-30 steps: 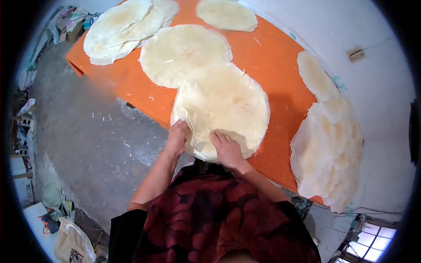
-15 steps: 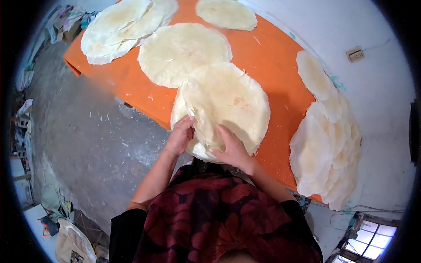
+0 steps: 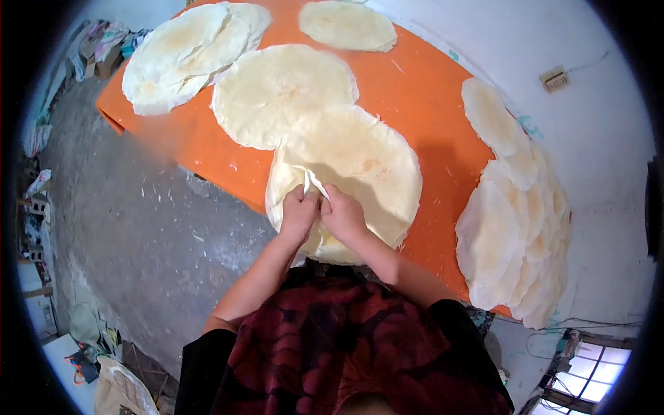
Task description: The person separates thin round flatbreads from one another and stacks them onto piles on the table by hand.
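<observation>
Thin round flatbreads lie in a stack (image 3: 377, 162) at the edge of the orange-covered table, right before me. Both hands are over its left part. My left hand (image 3: 300, 213) is closed on the edge of the top flatbread (image 3: 287, 166). Close beside it, my right hand (image 3: 342, 213) pinches another bit of the same edge, and a raised white fold shows between the two. The fingertips are partly hidden by the hands. Another round flatbread pile (image 3: 283, 93) touches the stack on its far side.
More flatbreads lie at the far left (image 3: 176, 59), at the far edge (image 3: 346, 26) and in a large overlapping heap (image 3: 515, 228) on the right of the orange table (image 3: 446, 187). A white wall (image 3: 595, 138) borders the right side. Grey floor (image 3: 152, 228) lies left.
My hands have come together and closed on the edge. The flatbread's folded flap, raised between them before, is now lower and its edge is drawn up in a small fold.
</observation>
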Demonstrator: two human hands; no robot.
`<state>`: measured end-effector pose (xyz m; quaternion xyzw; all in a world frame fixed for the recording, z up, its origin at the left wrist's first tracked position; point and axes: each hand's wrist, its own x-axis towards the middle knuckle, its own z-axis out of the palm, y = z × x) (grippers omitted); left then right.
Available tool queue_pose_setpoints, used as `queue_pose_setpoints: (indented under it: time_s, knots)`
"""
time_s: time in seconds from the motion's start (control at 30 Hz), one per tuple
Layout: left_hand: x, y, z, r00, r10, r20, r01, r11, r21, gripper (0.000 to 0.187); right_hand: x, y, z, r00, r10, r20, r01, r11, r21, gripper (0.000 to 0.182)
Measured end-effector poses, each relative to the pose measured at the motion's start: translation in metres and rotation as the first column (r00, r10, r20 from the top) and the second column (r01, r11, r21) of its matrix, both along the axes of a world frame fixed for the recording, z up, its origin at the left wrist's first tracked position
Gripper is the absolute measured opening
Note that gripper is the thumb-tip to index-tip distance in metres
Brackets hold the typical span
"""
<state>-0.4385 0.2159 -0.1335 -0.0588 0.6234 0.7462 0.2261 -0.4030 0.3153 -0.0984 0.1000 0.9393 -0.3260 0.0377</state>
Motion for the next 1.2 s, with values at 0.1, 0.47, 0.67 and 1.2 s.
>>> queue_pose_setpoints:
  time_s: [0.1,0.47,0.67,1.2]
  knots:
    - [0.002,-0.012,-0.015,0.998,0.018,0.066,-0.018,1.0,-0.008,0.023,-0.005,0.021,-0.04,0.994,-0.088,0.069,0.103,0.961,-0.255,0.026]
    - [-0.016,-0.047,-0.001,0.954,-0.099,0.283,0.06,0.988,0.142,0.024,0.0,0.104,-0.01,0.924,-0.222,0.31,0.382,0.53,-0.757,0.023]
    - [-0.034,-0.027,0.01,0.993,0.008,0.114,-0.01,1.0,0.024,0.016,-0.022,0.07,-0.022,0.978,-0.163,0.132,0.206,0.864,-0.46,0.024]
    - [-0.051,-0.035,-0.05,0.967,0.238,0.087,-0.23,0.969,-0.091,0.013,0.011,0.243,-0.025,0.864,-0.502,-0.026,0.357,0.649,-0.672,0.022]
